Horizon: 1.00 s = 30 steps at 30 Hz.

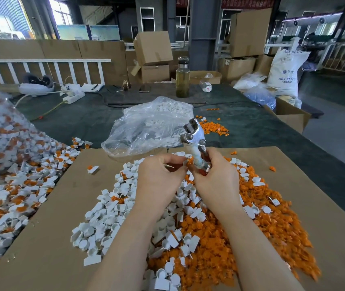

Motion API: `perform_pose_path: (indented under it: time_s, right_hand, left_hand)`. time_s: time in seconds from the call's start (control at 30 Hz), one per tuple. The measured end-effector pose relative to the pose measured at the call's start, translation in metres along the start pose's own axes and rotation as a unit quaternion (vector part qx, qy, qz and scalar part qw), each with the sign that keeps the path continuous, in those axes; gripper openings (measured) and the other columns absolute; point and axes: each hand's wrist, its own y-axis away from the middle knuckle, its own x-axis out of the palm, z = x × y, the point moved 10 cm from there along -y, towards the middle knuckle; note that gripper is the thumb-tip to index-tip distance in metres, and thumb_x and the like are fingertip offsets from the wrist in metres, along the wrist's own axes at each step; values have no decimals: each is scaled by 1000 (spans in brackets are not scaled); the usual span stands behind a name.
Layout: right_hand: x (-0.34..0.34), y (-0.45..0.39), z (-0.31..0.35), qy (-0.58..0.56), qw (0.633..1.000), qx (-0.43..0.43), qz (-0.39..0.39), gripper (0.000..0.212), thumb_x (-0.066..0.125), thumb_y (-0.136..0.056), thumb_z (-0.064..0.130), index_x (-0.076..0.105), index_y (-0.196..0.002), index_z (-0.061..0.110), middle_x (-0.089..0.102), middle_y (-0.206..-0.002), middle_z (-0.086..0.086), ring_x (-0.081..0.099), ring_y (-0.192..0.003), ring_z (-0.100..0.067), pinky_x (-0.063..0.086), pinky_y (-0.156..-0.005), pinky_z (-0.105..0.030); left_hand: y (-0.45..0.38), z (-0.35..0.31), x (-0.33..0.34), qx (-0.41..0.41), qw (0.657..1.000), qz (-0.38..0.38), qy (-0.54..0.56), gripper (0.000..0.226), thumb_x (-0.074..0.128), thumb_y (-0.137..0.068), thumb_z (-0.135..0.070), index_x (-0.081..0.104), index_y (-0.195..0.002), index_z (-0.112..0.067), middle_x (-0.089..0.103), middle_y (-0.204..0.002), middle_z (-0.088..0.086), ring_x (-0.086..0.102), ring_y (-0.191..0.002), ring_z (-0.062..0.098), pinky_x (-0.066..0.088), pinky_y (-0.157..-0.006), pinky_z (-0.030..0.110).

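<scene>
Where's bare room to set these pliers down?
The pliers should fit on bare cardboard, left of the parts pile or at the far right corner. Dark mat between clear bag and power strip is free. Crowded: pile and left heap.

- One view only: a wide-angle camera on the person's head, facing forward and down.
- Close range: left hand [159,175] and right hand [216,178] sit centre frame above the worktop [262,131].
- Far field: cardboard boxes [152,48] along the top.
</scene>
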Motion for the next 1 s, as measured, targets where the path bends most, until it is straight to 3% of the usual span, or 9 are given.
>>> perform_pose_path:
  time_s: [0.17,0.3,0.43,0.67,0.8,0.9,1.0]
  right_hand:
    - [1,1,0,5,1000,1,1,22,75,-84,24,63,-103,22,67,-85,10,59,-72,-10,40,-57,-15]
    - [4,-1,-1,-26,999,12,29,20,73,-86,30,59,-101,27,64,-86,15,58,-75,-2,43,-61,-16]
    - [10,-1,-3,-115,989,42,78,18,70,-89,19,61,-103,23,64,-90,15,61,-84,-4,50,-71,-22]
    - [13,-2,0,-148,983,37,102,22,61,-90,8,63,-110,16,64,-90,7,50,-69,0,39,-62,-19]
    - [14,-2,0,-143,984,37,104,24,61,-91,9,63,-113,17,62,-88,11,51,-72,-1,40,-63,-21]
    - [14,-1,2,-152,982,32,107,20,61,-90,12,65,-107,23,60,-76,19,51,-62,1,38,-56,-15]
    - [14,-1,3,-164,978,33,128,14,63,-89,17,64,-101,25,61,-72,24,54,-60,2,38,-53,-13]
  left_hand:
    - [1,-3,1,20,999,5,-30,35,77,-81,-9,72,-72,-42,73,-76,-22,67,-72,-5,50,-63,8]
    - [0,1,-1,2,1000,-8,0,24,80,-80,-13,75,-73,-36,73,-75,-21,68,-70,-3,49,-61,8]
    - [-2,11,-11,-40,997,-38,60,14,81,-79,-13,78,-79,-26,75,-73,-9,71,-71,7,57,-68,22]
    - [-1,12,-13,-47,995,-52,73,14,83,-77,-13,76,-79,-25,74,-73,-10,69,-69,4,54,-64,15]
    - [-1,14,-14,-52,994,-57,81,11,86,-75,-21,77,-81,-21,75,-75,-6,70,-72,8,57,-67,21]
    - [-1,17,-15,-53,992,-52,101,8,82,-80,-15,77,-83,-20,76,-77,-2,73,-78,16,58,-75,28]
    - [-2,19,-14,-55,986,-45,151,12,78,-83,-9,75,-81,-20,76,-78,0,75,-79,20,60,-75,26]
